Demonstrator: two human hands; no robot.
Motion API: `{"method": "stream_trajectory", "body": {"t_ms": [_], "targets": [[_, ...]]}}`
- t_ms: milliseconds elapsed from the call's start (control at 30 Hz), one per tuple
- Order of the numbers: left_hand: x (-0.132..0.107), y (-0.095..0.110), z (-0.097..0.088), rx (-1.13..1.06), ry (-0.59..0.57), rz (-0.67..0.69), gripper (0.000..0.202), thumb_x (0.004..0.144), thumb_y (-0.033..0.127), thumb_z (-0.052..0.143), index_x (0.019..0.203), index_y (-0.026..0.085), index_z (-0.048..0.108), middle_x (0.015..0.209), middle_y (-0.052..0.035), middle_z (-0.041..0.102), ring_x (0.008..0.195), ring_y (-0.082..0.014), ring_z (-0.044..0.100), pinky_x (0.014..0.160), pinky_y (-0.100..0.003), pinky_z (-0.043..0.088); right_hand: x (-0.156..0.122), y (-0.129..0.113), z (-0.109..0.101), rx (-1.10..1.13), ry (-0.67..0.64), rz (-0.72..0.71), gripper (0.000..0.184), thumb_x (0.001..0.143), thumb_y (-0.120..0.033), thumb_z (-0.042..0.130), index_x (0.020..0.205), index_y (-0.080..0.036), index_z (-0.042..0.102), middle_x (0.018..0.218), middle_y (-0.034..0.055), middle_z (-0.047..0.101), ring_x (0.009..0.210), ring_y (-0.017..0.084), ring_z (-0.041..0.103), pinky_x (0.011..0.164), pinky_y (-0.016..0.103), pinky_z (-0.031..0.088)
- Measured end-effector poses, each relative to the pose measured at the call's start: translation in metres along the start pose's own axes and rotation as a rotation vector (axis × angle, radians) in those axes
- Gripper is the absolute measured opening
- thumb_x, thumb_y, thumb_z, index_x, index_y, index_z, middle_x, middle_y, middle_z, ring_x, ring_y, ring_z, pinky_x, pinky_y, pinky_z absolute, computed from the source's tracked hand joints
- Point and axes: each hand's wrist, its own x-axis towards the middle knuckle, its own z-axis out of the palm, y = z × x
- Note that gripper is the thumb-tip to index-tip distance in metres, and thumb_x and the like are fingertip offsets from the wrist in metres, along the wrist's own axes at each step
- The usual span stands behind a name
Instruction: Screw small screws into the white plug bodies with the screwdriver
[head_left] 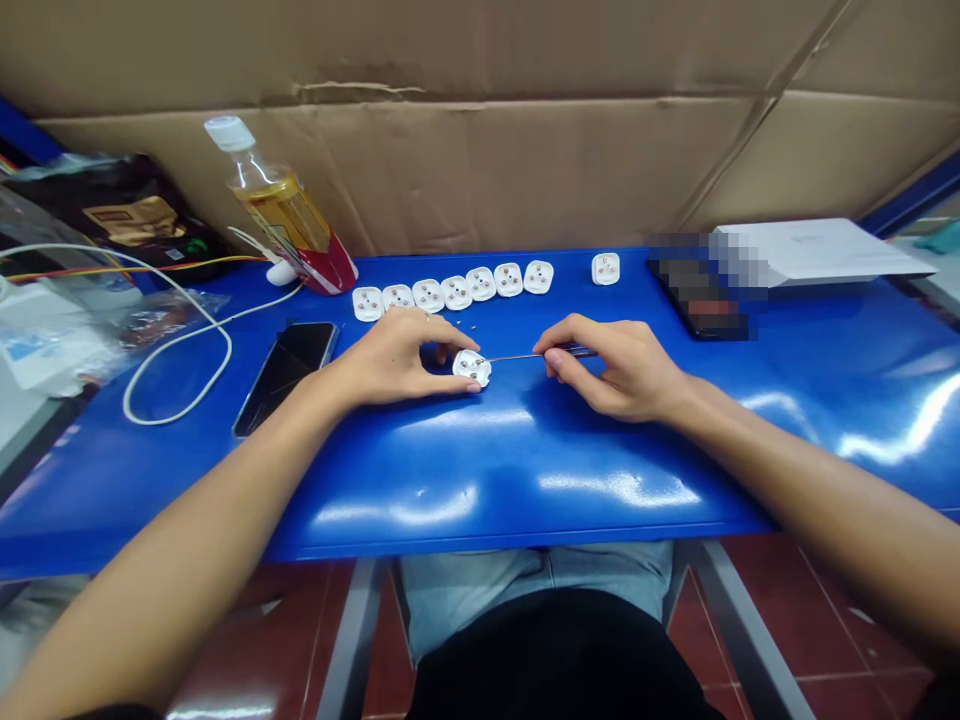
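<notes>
Together: left hand (394,358) clamped on one white plug (472,368), right hand (619,368) on one screwdriver (525,354), eight more plugs (481,284) beyond.

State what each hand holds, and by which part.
Left hand pinches a white plug body by its edges; right hand holds a small screwdriver by its dark handle.
</notes>
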Motion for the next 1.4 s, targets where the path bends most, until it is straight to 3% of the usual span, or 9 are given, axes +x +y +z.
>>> {"method": "stream_trajectory", "body": {"t_ms": [267, 467, 733, 833, 933, 1067, 1200, 1333, 1400], "targets": [[0.000, 0.004, 0.002, -0.044, 0.045, 0.082, 0.037, 0.086, 0.050, 0.083, 0.111, 0.022, 0.082, 0.083, -0.0024, 0.075, 0.073, -0.0155, 0.068, 0.072, -0.027, 0.050, -0.001, -0.002, 0.001, 0.024, 0.016, 0.124, 0.019, 0.104, -0.034, 0.057, 0.119, -0.023, 0.059, 0.084, -0.0002, 0.077, 0.071, 0.017, 0.075, 0.065, 0.027, 0.054], [0.000, 0.005, 0.001, -0.084, 0.018, 0.080, 0.038, 0.087, 0.047, 0.083, 0.114, 0.019, 0.081, 0.087, -0.0032, 0.076, 0.074, -0.0148, 0.067, 0.073, -0.025, 0.050, -0.001, -0.004, 0.003, 0.054, 0.073, 0.004, 0.016, 0.099, -0.026, 0.062, 0.114, -0.025, 0.059, 0.107, 0.0042, 0.076, 0.090, 0.020, 0.077, 0.081, 0.031, 0.062], [-0.001, -0.003, 0.001, -0.152, -0.041, -0.040, 0.044, 0.087, 0.050, 0.082, 0.120, 0.020, 0.080, 0.102, -0.0055, 0.081, 0.088, -0.0191, 0.074, 0.080, -0.027, 0.052, 0.000, -0.002, 0.004, 0.043, 0.053, 0.041, 0.009, 0.103, -0.029, 0.060, 0.110, -0.023, 0.059, 0.092, 0.0013, 0.077, 0.078, 0.018, 0.076, 0.072, 0.029, 0.060], [-0.002, -0.005, 0.002, -0.173, -0.068, -0.062, 0.047, 0.087, 0.052, 0.081, 0.122, 0.021, 0.080, 0.108, -0.0061, 0.081, 0.092, -0.0208, 0.074, 0.083, -0.028, 0.054, 0.001, -0.003, 0.003, 0.023, 0.072, 0.027, 0.010, 0.102, -0.028, 0.060, 0.109, -0.022, 0.059, 0.096, 0.0030, 0.077, 0.082, 0.019, 0.076, 0.074, 0.030, 0.060], [-0.002, -0.005, 0.003, -0.181, -0.073, -0.051, 0.047, 0.087, 0.053, 0.081, 0.121, 0.021, 0.080, 0.106, -0.0057, 0.081, 0.089, -0.0201, 0.074, 0.083, -0.028, 0.055, 0.001, -0.005, 0.003, -0.003, 0.096, 0.009, 0.012, 0.099, -0.025, 0.060, 0.110, -0.022, 0.059, 0.102, 0.0050, 0.077, 0.087, 0.020, 0.076, 0.076, 0.031, 0.059], [-0.001, -0.004, 0.003, -0.188, -0.077, -0.043, 0.046, 0.088, 0.051, 0.081, 0.122, 0.021, 0.080, 0.105, -0.0049, 0.081, 0.089, -0.0189, 0.073, 0.080, -0.027, 0.053, -0.001, -0.006, 0.005, -0.053, 0.094, 0.070, 0.012, 0.101, -0.029, 0.059, 0.111, -0.023, 0.060, 0.094, 0.0036, 0.077, 0.079, 0.019, 0.076, 0.066, 0.028, 0.056], [0.000, -0.001, 0.004, -0.176, -0.069, -0.046, 0.045, 0.087, 0.050, 0.082, 0.121, 0.020, 0.080, 0.098, -0.0041, 0.080, 0.082, -0.0168, 0.071, 0.077, -0.026, 0.052, -0.001, -0.008, 0.004, -0.016, 0.094, 0.050, 0.022, 0.097, -0.025, 0.061, 0.118, -0.022, 0.056, 0.101, 0.0051, 0.076, 0.083, 0.020, 0.076, 0.071, 0.029, 0.058], [0.000, 0.001, 0.006, -0.162, -0.050, -0.042, 0.046, 0.087, 0.051, 0.082, 0.119, 0.018, 0.080, 0.095, -0.0050, 0.079, 0.080, -0.0174, 0.070, 0.075, -0.027, 0.051, -0.001, -0.011, 0.002, -0.069, 0.106, 0.102, 0.020, 0.100, -0.028, 0.059, 0.119, -0.023, 0.055, 0.091, 0.0028, 0.076, 0.072, 0.019, 0.075, 0.058, 0.027, 0.052], [0.000, 0.002, 0.007, -0.151, -0.042, -0.038, 0.046, 0.087, 0.051, 0.081, 0.119, 0.019, 0.080, 0.096, -0.0055, 0.079, 0.081, -0.0182, 0.071, 0.075, -0.028, 0.051, -0.001, -0.011, 0.002, -0.064, 0.111, 0.078, 0.021, 0.100, -0.028, 0.059, 0.119, -0.023, 0.054, 0.093, 0.0035, 0.075, 0.075, 0.020, 0.075, 0.062, 0.029, 0.055]]}}
